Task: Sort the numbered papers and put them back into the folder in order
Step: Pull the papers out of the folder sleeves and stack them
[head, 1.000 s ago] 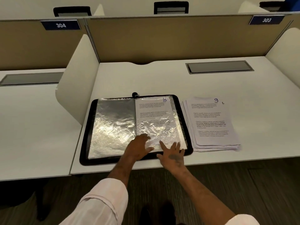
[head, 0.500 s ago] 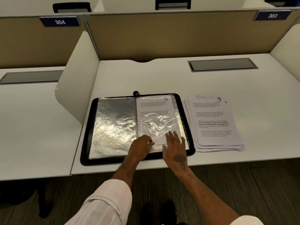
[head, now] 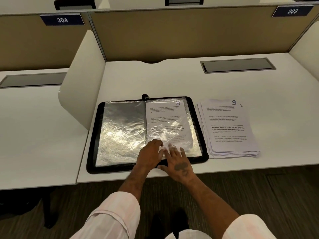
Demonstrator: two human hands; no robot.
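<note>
A black-edged folder lies open on the desk, its clear plastic sleeves facing up. The right sleeve holds the paper marked 8. My left hand sits at that sleeve's lower edge near the spine, fingers curled onto the plastic. My right hand lies beside it with straight fingers; the fingertips look pale, as if under the plastic. A stack of loose papers with number 9 on top lies just right of the folder. The left sleeve holds no paper.
White dividers stand at the desk's left and right sides, and a tan back panel closes the far side. A grey cable hatch is set into the desk at the back right. The desk's front edge runs under my wrists.
My right hand has slid left and forward from the folder's lower right corner to the sleeve's bottom edge, next to my left hand. My left hand has barely moved.
</note>
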